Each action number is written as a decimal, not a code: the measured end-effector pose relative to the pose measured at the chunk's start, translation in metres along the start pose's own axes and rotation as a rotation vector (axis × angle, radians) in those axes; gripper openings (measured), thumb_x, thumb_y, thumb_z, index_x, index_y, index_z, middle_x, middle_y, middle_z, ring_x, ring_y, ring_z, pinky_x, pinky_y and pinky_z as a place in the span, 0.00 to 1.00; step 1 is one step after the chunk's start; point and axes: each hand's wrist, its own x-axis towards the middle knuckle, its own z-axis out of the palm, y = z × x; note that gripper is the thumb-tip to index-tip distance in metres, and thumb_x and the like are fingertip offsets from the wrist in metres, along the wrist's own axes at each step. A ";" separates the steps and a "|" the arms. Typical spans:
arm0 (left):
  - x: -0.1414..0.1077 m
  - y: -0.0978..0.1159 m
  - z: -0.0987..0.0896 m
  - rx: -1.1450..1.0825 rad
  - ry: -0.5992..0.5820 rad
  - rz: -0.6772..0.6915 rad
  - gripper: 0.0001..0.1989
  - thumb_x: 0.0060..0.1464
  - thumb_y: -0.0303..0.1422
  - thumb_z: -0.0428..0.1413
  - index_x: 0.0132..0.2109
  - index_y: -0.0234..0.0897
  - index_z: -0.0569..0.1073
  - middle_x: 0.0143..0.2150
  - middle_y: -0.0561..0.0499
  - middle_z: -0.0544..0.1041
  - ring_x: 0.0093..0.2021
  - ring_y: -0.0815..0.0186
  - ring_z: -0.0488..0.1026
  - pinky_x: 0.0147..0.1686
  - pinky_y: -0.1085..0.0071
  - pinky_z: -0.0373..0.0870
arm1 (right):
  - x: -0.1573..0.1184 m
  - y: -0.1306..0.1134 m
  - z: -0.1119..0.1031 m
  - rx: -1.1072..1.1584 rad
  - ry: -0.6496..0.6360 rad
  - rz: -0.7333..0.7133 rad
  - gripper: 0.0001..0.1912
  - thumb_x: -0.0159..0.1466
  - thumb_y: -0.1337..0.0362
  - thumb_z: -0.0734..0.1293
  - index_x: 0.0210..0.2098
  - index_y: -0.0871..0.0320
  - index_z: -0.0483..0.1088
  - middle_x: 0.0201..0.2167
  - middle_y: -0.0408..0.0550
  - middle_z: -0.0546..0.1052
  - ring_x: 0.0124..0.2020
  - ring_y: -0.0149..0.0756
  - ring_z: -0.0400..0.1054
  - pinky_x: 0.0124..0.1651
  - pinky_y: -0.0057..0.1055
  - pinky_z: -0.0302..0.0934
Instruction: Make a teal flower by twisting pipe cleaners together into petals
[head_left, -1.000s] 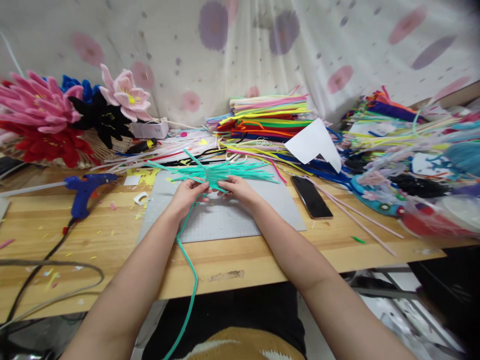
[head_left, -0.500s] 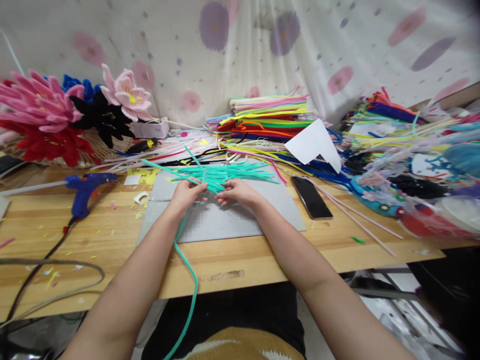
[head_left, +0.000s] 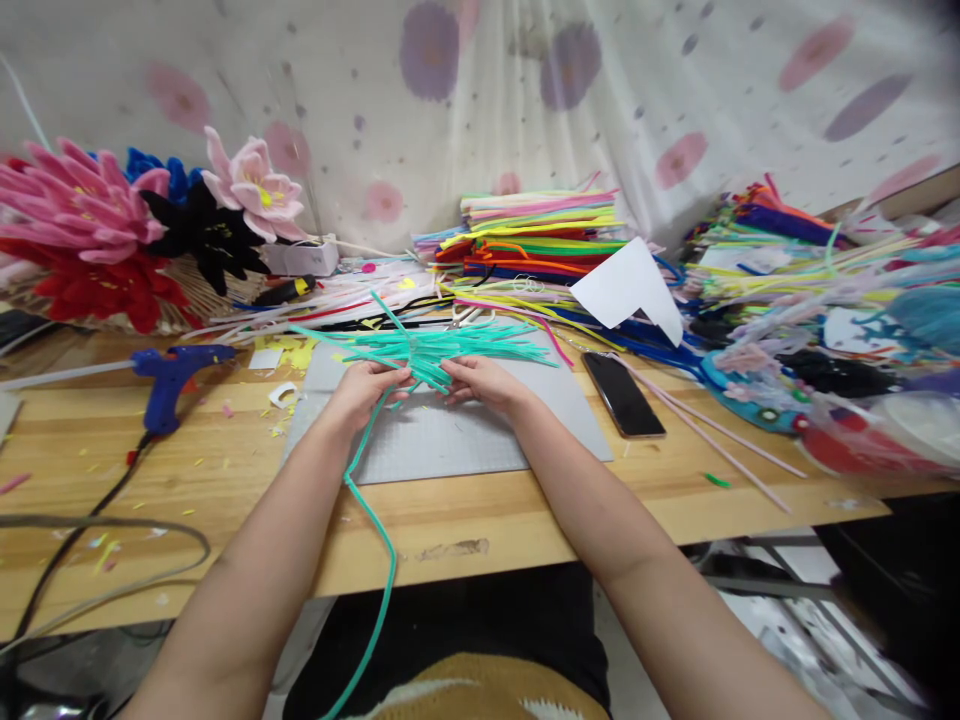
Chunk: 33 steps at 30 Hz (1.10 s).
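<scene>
Both hands meet over a grey board at a bundle of turquoise pipe cleaners. My left hand pinches the bundle's near left part between thumb and fingers. On the other side, my right hand has its thumb and fingertips closed on the pipe cleaners at the near right. Stems fan out behind the hands to the left and right. One long turquoise strand runs down from the left hand, over the table edge toward the lap. Exact finger contacts are partly hidden.
A blue glue gun with its cord lies at the left, below fabric-like flowers. A phone rests right of the board. Colourful pipe cleaner stacks and a white paper piece stand behind. The wooden table ends near the body.
The bundle has shifted slightly to the right and its left-pointing stem has turned a little. Both hands stay at the bundle, with small finger movements; the hanging strand has swung slightly left.
</scene>
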 end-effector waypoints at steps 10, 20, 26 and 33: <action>0.002 -0.005 -0.005 0.180 -0.095 0.043 0.15 0.32 0.37 0.67 0.25 0.31 0.73 0.23 0.49 0.73 0.25 0.68 0.71 0.22 0.73 0.69 | 0.003 0.004 0.003 0.000 0.033 -0.020 0.14 0.46 0.66 0.73 0.30 0.61 0.67 0.24 0.41 0.74 0.24 0.29 0.71 0.27 0.25 0.67; -0.004 -0.003 -0.005 0.342 -0.094 0.158 0.17 0.35 0.44 0.64 0.23 0.32 0.73 0.21 0.49 0.71 0.23 0.69 0.67 0.20 0.73 0.69 | 0.001 0.004 0.007 -0.135 0.021 -0.129 0.15 0.45 0.63 0.74 0.30 0.61 0.68 0.20 0.39 0.72 0.20 0.25 0.64 0.24 0.22 0.59; 0.000 -0.002 0.000 0.245 -0.064 0.119 0.19 0.30 0.42 0.66 0.22 0.32 0.71 0.21 0.52 0.70 0.21 0.72 0.66 0.23 0.73 0.69 | 0.005 0.006 0.011 -0.086 0.051 -0.062 0.18 0.44 0.66 0.74 0.33 0.61 0.68 0.20 0.38 0.71 0.20 0.24 0.63 0.25 0.22 0.60; -0.001 -0.001 0.007 -0.039 -0.113 0.047 0.15 0.32 0.36 0.67 0.24 0.31 0.71 0.22 0.53 0.70 0.25 0.72 0.68 0.27 0.75 0.69 | 0.007 0.008 0.012 -0.023 0.050 -0.070 0.20 0.43 0.65 0.73 0.36 0.61 0.69 0.25 0.40 0.73 0.21 0.23 0.62 0.26 0.22 0.59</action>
